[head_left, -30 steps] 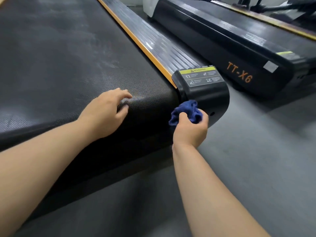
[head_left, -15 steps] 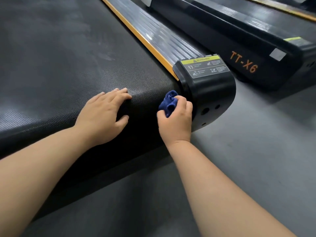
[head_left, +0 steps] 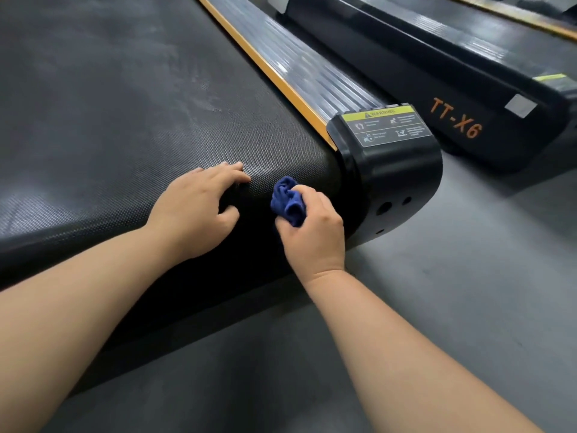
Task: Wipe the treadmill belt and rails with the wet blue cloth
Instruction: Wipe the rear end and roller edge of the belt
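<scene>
The black textured treadmill belt (head_left: 118, 114) fills the left of the view and curves down at its rear end. My right hand (head_left: 312, 232) grips the bunched blue cloth (head_left: 288, 200) and holds it against the curved rear end of the belt, just left of the black end cap (head_left: 402, 170). My left hand (head_left: 196, 207) rests on the belt's rear edge with fingers spread, close beside the cloth. The ribbed grey right rail (head_left: 299, 64) with its orange strip runs away from the end cap.
A second treadmill (head_left: 452, 89) marked TT-X6 stands parallel on the right, with a narrow gap between the two. Grey floor (head_left: 452, 292) spreads under my arms and to the right. A yellow warning label sits on top of the end cap.
My right hand has carried the cloth leftward, from the end cap onto the belt's curved rear end, closer to my left hand. My left hand has stayed on the belt edge.
</scene>
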A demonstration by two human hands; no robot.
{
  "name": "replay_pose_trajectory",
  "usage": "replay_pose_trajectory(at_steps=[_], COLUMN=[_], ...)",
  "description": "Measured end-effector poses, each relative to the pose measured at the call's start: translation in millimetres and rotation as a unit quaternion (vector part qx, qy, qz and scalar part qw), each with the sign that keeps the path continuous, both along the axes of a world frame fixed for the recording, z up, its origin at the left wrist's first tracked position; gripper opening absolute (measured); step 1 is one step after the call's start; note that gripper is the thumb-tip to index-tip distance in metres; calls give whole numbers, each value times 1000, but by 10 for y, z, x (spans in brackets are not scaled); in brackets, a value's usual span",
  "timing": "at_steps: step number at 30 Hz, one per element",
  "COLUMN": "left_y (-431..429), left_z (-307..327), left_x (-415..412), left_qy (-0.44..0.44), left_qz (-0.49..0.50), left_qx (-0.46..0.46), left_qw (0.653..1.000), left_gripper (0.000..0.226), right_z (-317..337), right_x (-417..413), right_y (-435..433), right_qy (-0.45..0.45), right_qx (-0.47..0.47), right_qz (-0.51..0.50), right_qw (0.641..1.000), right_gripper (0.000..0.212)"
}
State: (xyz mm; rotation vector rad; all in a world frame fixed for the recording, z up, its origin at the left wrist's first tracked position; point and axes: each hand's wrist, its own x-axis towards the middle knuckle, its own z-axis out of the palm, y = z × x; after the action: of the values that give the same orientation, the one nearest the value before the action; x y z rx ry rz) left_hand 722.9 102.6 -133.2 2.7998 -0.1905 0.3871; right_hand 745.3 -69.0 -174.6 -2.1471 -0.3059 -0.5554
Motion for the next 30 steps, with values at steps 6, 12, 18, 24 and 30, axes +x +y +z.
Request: replay_pose_trajectory(at_steps=[6,12,18,24,30], left_y=[38,42,-19,131,69], left_z=[18,-24,-9,0,-13], left_x=[6,4,-3,-17,16], left_qy=[5,17,-18,17,9], left_qz=[2,-2,21,-31,-7], left_qx=[-20,22,10,-22,-5], left_qw=[1000,1000,1000,999,1000], left_gripper=[52,57,56,49,53], right_z=[-64,-111,-234,-181,-138], right_x=[121,-2,-321,121,18], right_y=[-278,12,229,-150,56], right_qy=[38,47,28,101,94], right_qx=[98,145,95,239,216], right_qz=[-130,-121,15,-190,-157], right_qw=[986,981,995,947,959], right_gripper=[33,36,35,30,34])
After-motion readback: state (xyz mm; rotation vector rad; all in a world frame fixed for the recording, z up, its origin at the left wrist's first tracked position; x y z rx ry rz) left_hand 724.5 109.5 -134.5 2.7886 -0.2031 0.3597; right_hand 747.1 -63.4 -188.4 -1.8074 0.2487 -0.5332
